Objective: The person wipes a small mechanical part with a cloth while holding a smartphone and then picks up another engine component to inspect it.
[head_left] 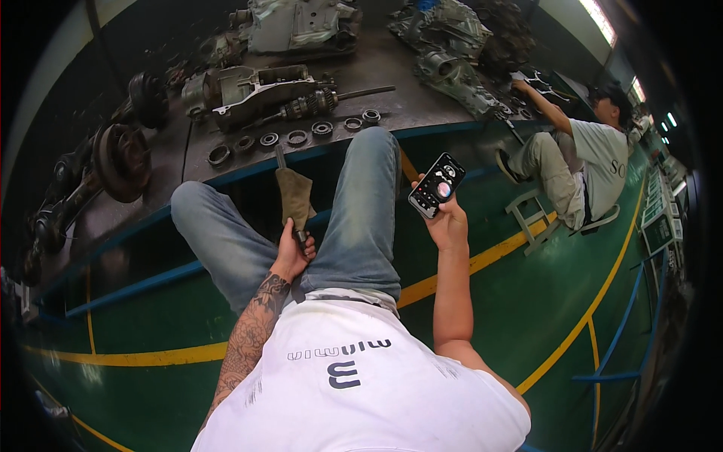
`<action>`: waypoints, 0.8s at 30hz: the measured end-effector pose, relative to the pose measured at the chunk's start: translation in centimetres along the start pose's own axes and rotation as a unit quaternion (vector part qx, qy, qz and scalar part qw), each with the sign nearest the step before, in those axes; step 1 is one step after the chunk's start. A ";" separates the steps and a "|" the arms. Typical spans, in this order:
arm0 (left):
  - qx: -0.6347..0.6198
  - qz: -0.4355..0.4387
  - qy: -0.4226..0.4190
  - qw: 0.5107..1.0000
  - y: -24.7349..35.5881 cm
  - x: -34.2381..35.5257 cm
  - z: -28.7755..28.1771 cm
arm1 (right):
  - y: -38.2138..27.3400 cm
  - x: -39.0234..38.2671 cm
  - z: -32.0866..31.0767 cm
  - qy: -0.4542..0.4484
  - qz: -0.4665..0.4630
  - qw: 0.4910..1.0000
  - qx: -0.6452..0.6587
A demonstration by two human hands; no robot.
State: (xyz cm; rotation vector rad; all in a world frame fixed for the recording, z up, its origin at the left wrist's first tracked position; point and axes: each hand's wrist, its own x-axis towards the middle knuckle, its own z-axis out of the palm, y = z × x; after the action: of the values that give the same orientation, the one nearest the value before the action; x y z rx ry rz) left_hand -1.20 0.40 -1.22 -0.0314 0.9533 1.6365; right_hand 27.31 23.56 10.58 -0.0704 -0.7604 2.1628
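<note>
Phone (pixel 436 185), black with lit screen, gripped in right hand (pixel 447 224); left hand (pixel 292 252) clasps cloth-wrapped tool (pixel 293 197).

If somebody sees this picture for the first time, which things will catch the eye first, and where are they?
The eye goes first to the smartphone with its lit screen, held up in the right hand beside the raised knee. Next comes the left hand gripping a cloth-wrapped tool between the legs. Beyond, a row of bearing rings lines the steel workbench under dismantled gearbox parts.

Open air above both knees (pixel 369 151); ahead, blocked by bench edge (pixel 248 162), row of bearing rings (pixel 297 138), and gearbox housing (pixel 248 90) behind.
</note>
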 end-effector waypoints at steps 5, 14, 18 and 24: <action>0.001 0.004 0.004 1.000 0.0 -0.1 0.3 | -0.1 -0.1 0.1 0.012 -0.009 1.000 -0.015; 0.003 0.004 0.011 1.000 0.0 -0.3 0.6 | 0.0 0.0 0.0 -0.021 0.001 1.000 -0.003; 0.004 0.007 0.007 1.000 -0.1 -0.1 0.3 | 0.2 0.1 -0.1 -0.022 0.000 1.000 -0.002; 0.005 0.005 -0.001 1.000 -0.1 0.1 0.1 | 0.2 0.1 -0.3 -0.034 0.010 0.999 0.014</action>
State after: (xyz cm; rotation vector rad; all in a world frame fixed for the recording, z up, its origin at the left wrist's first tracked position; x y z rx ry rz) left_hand -1.13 0.50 -1.23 -0.0182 0.9607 1.6397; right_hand 27.19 23.69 10.24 0.0108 -0.7695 2.2033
